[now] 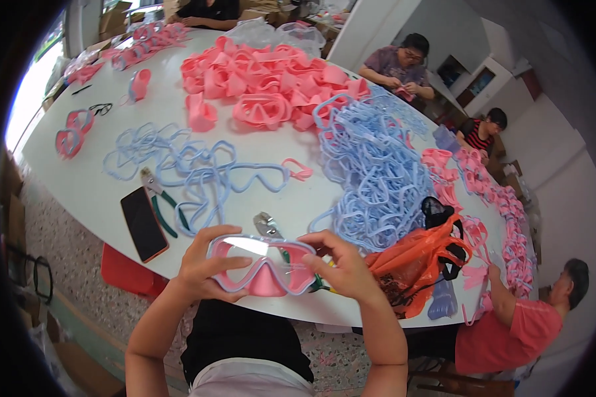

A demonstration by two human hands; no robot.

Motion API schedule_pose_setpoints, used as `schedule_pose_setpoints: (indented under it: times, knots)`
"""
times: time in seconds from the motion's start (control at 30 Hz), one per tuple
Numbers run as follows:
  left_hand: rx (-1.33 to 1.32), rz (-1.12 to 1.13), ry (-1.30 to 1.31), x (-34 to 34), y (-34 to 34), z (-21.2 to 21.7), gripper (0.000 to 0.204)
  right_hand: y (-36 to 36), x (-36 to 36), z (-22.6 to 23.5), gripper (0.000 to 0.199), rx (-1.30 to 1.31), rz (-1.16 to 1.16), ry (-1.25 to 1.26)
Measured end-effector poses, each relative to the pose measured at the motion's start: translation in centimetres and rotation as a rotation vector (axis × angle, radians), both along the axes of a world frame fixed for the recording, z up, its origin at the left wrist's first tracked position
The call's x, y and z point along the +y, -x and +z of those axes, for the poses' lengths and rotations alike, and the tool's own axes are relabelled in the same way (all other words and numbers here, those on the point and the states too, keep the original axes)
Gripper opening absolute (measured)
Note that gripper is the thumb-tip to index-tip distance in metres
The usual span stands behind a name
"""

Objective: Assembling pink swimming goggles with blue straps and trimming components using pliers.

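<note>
Between my two hands, over the table's near edge, is a diving mask (266, 280) with a pink skirt, a clear lens and a pale blue frame. My left hand (208, 268) grips its left side, fingers over the lens. At its right side my right hand (341, 264) is closed on the rim, thumb at the front. Just behind the mask lie metal-jawed pliers (267, 223), partly hidden by it. To the left, green-handled pliers (159, 202) rest beside a dark phone (143, 223). Loose pale blue mask frames (198, 172) spread beyond them.
A big heap of blue frames (374, 175) and a pile of pink mask skirts (265, 83) cover much of the white table (66, 185). An orange plastic bag (410, 261) sits to my right. Co-workers sit around; a red stool (131, 271) stands below left.
</note>
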State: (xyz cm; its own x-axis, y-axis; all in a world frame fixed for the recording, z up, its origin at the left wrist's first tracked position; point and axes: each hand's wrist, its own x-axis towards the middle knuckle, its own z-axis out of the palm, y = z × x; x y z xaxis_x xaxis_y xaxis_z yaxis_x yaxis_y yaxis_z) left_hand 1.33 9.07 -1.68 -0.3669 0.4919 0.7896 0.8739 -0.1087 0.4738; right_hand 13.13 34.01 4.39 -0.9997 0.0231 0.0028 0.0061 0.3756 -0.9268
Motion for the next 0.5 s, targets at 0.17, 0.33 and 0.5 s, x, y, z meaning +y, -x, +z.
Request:
schedule_pose_setpoints:
  times: [0.17, 0.33, 0.5]
  knots:
    - [-0.067, 0.053, 0.043, -0.5, -0.6, -2.3, 0.049, -0.7, 1.8, -2.9, 0.028, 0.147, -0.132, -0.054]
    - [-0.145, 0.211, -0.009, -3.0, -1.1, -3.5, 0.043, -4.2, 5.0, -2.9, 0.026, -0.04, -0.285, -0.483]
    - [-0.251, 0.318, -0.106, -4.1, -1.5, -3.9, 0.048, -6.5, 4.0, -5.4, 0.039, -0.323, 0.122, -0.969]
